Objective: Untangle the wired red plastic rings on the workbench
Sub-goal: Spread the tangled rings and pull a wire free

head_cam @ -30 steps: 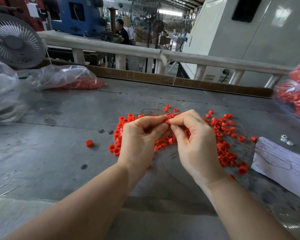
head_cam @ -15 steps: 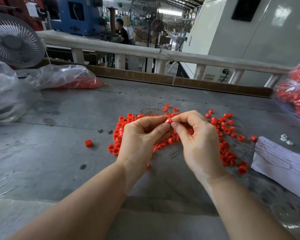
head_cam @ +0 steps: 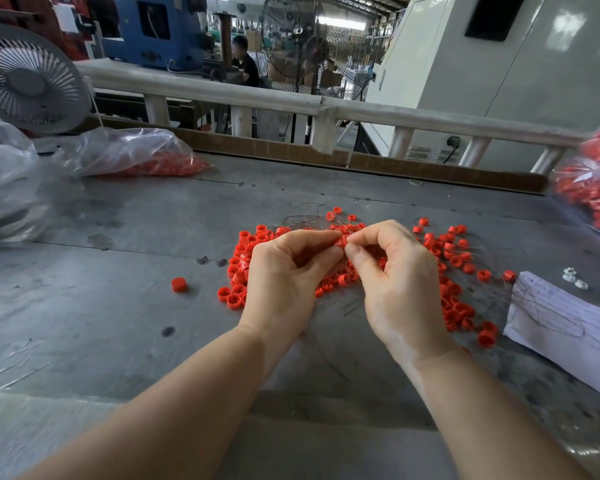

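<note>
Head view: your left hand (head_cam: 284, 282) and right hand (head_cam: 400, 289) meet above a grey workbench (head_cam: 118, 306), fingertips of both pinching a single red ring (head_cam: 341, 241) between them. Both hands are curled narrow around that ring, held just over the tangled pile of wired red rings (head_cam: 454, 271) that spreads across the bench beneath and to either side of your hands. Thin dark wires (head_cam: 302, 220) loop out from the far edge of the pile. One loose red ring (head_cam: 178, 284) sits apart on the bench to the left. A white sheet of paper (head_cam: 565, 323) lies to the right, touching the pile's trailing wires. Clear plastic bags of red parts rest at far left (head_cam: 132, 157) and far right (head_cam: 593, 195). A white fan (head_cam: 28, 81) stands at the upper left, behind the bench rail (head_cam: 222, 93).
</note>
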{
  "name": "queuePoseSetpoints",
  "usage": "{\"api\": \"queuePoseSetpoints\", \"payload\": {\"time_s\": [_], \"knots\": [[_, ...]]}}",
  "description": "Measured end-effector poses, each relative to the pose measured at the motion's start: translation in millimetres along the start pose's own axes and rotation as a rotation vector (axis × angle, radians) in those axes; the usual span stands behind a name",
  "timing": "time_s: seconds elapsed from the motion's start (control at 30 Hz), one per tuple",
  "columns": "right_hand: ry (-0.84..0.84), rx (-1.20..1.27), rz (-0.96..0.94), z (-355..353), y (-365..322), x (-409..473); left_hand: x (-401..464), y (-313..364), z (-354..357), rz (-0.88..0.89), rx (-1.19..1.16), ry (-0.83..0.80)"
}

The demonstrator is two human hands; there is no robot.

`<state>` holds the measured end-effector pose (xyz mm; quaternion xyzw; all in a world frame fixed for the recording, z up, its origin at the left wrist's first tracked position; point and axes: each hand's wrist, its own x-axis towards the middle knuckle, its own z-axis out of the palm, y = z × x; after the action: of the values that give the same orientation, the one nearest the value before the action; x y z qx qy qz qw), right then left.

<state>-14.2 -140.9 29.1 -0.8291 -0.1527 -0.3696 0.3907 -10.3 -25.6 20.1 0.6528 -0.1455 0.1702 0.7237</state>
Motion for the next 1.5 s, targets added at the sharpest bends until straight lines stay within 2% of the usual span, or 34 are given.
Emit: {"api": "queuePoseSetpoints", "payload": {"time_s": [0.33,0.73,0.97,1.23,1.5], "knots": [[-0.015,0.004,-0.093,4,-5,-3,1,0,-1,-0.021,-0.050,0.053],[-0.001,0.041,-0.074,3,0,-3,-1,-1,1,-0.055,-0.104,0.054],[-0.001,0.094,-0.029,0,7,0,0,0,2,-0.196,-0.324,0.022],[0.001,0.082,-0.055,-1,8,1,2,3,-2,-0.316,-0.454,-0.025],[-0.001,0.069,-0.085,1,9,1,3,2,-2,-0.323,-0.446,-0.010]]}}
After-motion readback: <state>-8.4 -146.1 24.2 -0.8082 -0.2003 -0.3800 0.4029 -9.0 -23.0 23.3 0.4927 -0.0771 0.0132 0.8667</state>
